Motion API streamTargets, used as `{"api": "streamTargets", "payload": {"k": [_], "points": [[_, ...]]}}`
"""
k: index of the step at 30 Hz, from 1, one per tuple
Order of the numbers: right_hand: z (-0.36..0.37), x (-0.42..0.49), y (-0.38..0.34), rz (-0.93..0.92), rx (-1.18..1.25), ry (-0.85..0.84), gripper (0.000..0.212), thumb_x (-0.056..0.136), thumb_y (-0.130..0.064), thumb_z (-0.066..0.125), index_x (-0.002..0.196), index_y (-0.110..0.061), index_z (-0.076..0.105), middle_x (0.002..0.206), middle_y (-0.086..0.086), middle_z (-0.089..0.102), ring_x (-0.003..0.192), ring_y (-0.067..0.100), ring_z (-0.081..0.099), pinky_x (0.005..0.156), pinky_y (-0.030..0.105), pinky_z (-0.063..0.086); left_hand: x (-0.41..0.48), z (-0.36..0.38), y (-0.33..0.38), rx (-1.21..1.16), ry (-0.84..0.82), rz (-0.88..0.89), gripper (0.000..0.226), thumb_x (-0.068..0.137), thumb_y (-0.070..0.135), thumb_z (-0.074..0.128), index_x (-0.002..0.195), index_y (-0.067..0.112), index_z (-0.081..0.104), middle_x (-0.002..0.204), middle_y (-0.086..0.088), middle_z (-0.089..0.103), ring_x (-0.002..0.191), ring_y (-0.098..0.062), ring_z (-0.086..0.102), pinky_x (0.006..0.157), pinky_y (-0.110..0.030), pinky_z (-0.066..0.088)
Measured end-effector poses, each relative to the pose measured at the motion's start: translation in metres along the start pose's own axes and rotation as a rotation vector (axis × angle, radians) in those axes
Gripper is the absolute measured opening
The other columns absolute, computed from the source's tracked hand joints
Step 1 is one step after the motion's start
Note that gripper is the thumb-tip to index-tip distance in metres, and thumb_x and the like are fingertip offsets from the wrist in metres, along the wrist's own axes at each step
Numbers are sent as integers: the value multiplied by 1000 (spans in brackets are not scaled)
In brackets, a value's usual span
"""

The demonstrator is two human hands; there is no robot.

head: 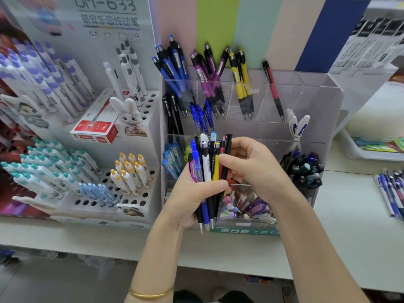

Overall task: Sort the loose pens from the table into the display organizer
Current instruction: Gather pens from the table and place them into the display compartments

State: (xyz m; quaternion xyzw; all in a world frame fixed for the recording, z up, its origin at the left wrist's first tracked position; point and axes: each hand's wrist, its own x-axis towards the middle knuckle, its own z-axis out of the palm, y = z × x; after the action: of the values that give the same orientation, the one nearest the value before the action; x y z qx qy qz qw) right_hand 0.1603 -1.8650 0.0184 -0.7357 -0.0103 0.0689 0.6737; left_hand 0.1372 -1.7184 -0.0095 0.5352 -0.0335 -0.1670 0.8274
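My left hand (192, 200) grips a mixed bundle of pens (207, 162), tips down, in front of the clear acrylic display organizer (310, 99). My right hand (251, 165) pinches a black pen at the right side of that bundle. The organizer's back row holds blue pens (172, 68), purple pens (207, 73), yellow pens (242, 84) and a single red pen (273, 88). Lower compartments hold dark pens (303, 169), light blue pens and small items. More loose pens (391, 193) lie on the table at the far right.
A white perforated pen stand (140, 193) with many pens and a red box (96, 127) stands to the left of the organizer. A white tray (358, 154) with coloured items sits at the right. The table's front edge runs below my arms.
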Motion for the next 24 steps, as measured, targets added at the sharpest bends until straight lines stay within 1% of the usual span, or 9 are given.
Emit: {"api": "streamTargets", "payload": {"k": [3, 5, 8, 10, 12, 15, 18, 21, 24], "points": [[-1, 3, 0, 12, 25, -24, 21, 82, -12, 72, 101, -9, 63, 79, 8, 63, 54, 14, 53, 43, 23, 39, 2, -2, 1, 68, 12, 27, 46, 67, -1, 69, 112, 6, 57, 76, -6, 69, 65, -19, 67, 57, -29, 54], [0, 5, -3, 19, 61, -51, 27, 78, -13, 73, 101, -5, 60, 75, 7, 61, 51, 14, 52, 42, 23, 37, 1, -1, 2, 62, 6, 24, 41, 67, -1, 68, 106, 8, 59, 72, -7, 67, 63, -19, 66, 56, -29, 55], [-2, 5, -5, 27, 212, -97, 40, 71, -20, 70, 103, -1, 57, 67, 4, 57, 49, 14, 50, 42, 21, 37, 0, -1, 5, 24, -24, 31, 29, 68, -2, 66, 93, 12, 67, 68, -10, 65, 60, -20, 64, 55, -30, 54], [-4, 4, -6, 26, 288, -130, 40, 75, -20, 65, 109, 0, 57, 64, 1, 57, 52, 15, 51, 42, 20, 38, 1, -2, 7, 18, -42, 48, 26, 69, -2, 65, 83, 18, 73, 70, -10, 65, 60, -19, 63, 55, -30, 54], [-4, 3, -6, 8, 310, -150, 32, 84, -13, 60, 116, -6, 57, 71, 4, 61, 54, 15, 52, 42, 20, 39, 1, -3, 9, 15, -46, 63, 27, 69, -3, 64, 79, 20, 74, 72, -10, 64, 60, -19, 62, 55, -30, 54], [-2, 3, -6, -8, 278, -153, 31, 91, -3, 55, 120, -13, 56, 87, 13, 60, 54, 16, 53, 43, 21, 41, -1, -1, 10, 29, -30, 57, 25, 66, -4, 65, 84, 13, 69, 68, -9, 65, 57, -19, 63, 53, -28, 53], [-2, 2, -5, -22, 245, -151, 26, 92, -2, 55, 113, -16, 56, 86, 13, 60, 52, 15, 52, 44, 22, 42, -3, -1, 10, 65, -22, 41, 27, 66, -2, 66, 90, 8, 62, 65, -8, 65, 56, -19, 63, 53, -27, 53], [-2, 1, -7, -33, 224, -157, 21, 92, -2, 56, 108, -16, 55, 85, 13, 59, 52, 13, 51, 45, 22, 42, -5, 0, 10, 61, -28, 30, 25, 69, -1, 68, 91, 9, 62, 64, -9, 65, 56, -19, 62, 53, -27, 53], [-3, 2, -7, -36, 195, -155, 20, 92, -2, 57, 103, -18, 54, 86, 13, 56, 57, 13, 51, 47, 23, 42, -6, -1, 9, 59, -5, 24, 26, 73, -5, 71, 92, 11, 63, 64, -11, 64, 58, -22, 63, 55, -29, 54]]}}
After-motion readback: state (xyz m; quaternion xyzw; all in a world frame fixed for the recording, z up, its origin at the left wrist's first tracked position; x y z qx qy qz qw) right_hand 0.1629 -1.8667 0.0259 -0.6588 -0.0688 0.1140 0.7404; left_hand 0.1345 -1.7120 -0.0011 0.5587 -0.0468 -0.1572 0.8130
